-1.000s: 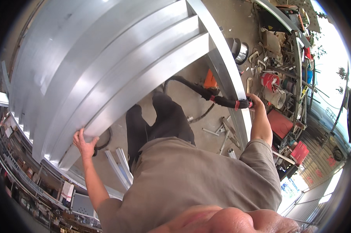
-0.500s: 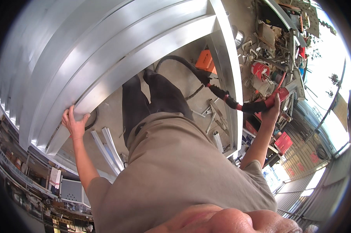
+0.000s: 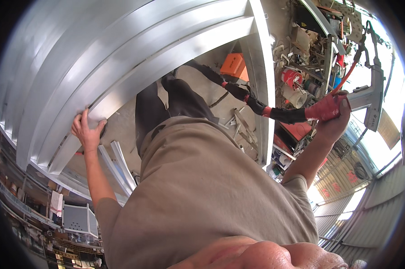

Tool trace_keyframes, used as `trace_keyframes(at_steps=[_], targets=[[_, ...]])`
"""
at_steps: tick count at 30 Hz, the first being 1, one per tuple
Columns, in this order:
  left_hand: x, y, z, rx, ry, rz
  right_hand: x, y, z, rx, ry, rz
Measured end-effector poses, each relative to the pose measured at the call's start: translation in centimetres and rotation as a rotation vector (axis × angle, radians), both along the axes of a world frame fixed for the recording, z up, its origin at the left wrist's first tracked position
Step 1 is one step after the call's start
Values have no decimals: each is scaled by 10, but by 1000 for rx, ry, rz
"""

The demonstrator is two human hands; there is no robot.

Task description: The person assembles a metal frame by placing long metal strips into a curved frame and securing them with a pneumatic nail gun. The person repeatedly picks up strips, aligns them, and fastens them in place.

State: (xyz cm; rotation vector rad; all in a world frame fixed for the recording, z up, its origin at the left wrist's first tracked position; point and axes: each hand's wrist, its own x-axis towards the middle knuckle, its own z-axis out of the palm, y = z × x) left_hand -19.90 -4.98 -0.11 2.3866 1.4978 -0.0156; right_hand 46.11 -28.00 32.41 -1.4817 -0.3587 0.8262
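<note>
My left hand (image 3: pixel 88 131) grips the nearest silver metal beam (image 3: pixel 135 83), its fingers over the upper edge and the thumb spread along the lower one. Several parallel beams form a large frame in front of me. Out to the right, my right hand (image 3: pixel 335 121) is closed around the red-wrapped handle of a welding gun (image 3: pixel 372 96). The gun has a grey T-shaped head, raised away from the frame. From its handle a thick black cable (image 3: pixel 287 115) with red bands sags across the frame's right-hand upright (image 3: pixel 261 80) toward my legs.
An orange box (image 3: pixel 234 66) stands on the floor inside the frame. Loose metal strips (image 3: pixel 117 166) lean near my left side. Cluttered shelving with a red-and-white bucket (image 3: pixel 292 78) lines the right. A grey perforated cabinet (image 3: pixel 78 219) stands at lower left.
My right hand has moved outward to the right and up with the welding gun, bringing its grey head into fuller view. The cable is pulled straighter. My left hand stays on the beam.
</note>
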Motion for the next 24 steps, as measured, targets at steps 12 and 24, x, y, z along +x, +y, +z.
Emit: trace_keyframes(at_steps=[12,24], targets=[[-6,-2,-7,28,-17,11,-16,60,31,-40,-464,-2],[-4,-1,-5,18,-22,4,-25,78,26,37,-467,63]])
